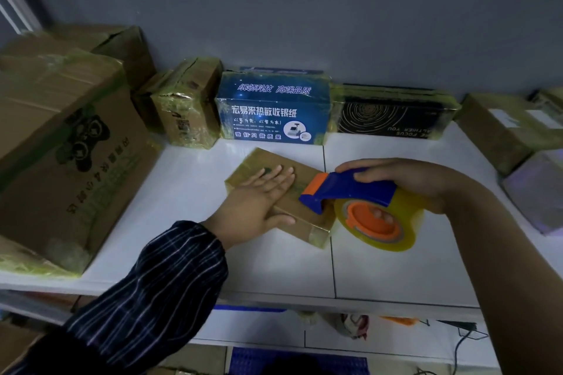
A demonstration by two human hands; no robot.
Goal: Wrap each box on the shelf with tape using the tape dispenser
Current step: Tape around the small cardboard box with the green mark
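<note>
A small flat cardboard box (307, 224) lies on the white shelf (274, 271), with yellowish tape on parts of it. My left hand (259, 198) presses flat on its top, fingers straight. My right hand (405, 179) grips the blue and orange tape dispenser (350, 189), whose front end rests on the box's top near its right edge. The yellow tape roll (380, 222) on an orange hub hangs off the box's right side.
Taped boxes line the wall: a big brown carton (61, 155) at left, a small brown box (185, 109), a blue printed box (274, 109), a black box (393, 113), and more boxes (499, 131) at right. The shelf's front edge runs below my arms.
</note>
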